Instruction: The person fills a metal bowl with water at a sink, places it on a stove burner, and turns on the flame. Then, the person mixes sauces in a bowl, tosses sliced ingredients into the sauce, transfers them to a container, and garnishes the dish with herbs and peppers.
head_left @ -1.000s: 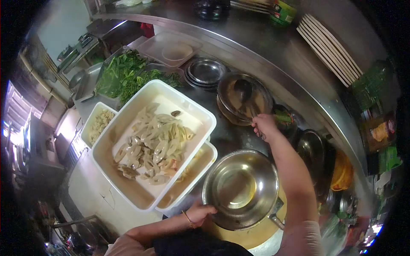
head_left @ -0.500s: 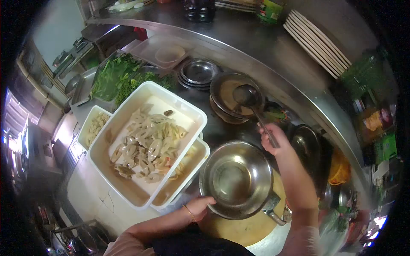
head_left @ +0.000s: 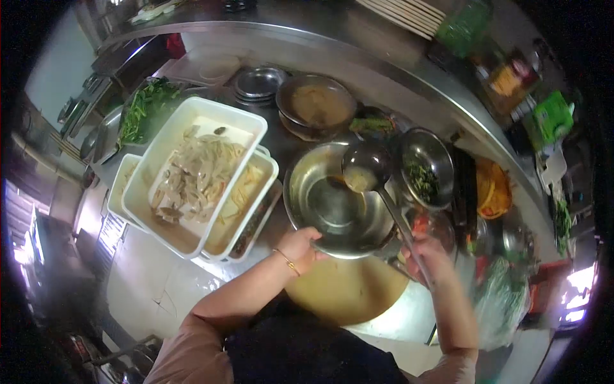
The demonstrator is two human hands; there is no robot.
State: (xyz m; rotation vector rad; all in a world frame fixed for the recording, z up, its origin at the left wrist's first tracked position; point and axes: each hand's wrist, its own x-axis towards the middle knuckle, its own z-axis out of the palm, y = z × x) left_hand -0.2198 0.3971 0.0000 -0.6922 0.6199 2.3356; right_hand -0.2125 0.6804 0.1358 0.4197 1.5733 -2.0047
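Note:
My left hand (head_left: 304, 248) grips the near-left rim of a large steel bowl (head_left: 332, 203), thumb over the edge. A little dark liquid shows inside the bowl. My right hand (head_left: 425, 256) is closed round the handle of a metal ladle (head_left: 366, 168), whose cup is over the bowl's far right side and holds something pale. Behind the bowl, a steel basin (head_left: 318, 101) contains brownish liquid. Left of my hands, a white tub (head_left: 252, 121) of sliced pale food (head_left: 195, 176) rests on other tubs.
A round yellowish board (head_left: 348, 291) lies below the bowl. To the right are a bowl of chopped greens (head_left: 422, 179), an orange container (head_left: 494, 189) and a plastic bag (head_left: 502, 307). Leafy greens (head_left: 147, 109) and stacked metal dishes (head_left: 259, 83) stand behind, under a steel shelf (head_left: 307, 32).
The ladle has left the brownish basin and moved right and nearer, over the steel bowl. My left hand and the bowl have moved away from my body, uncovering more of the board.

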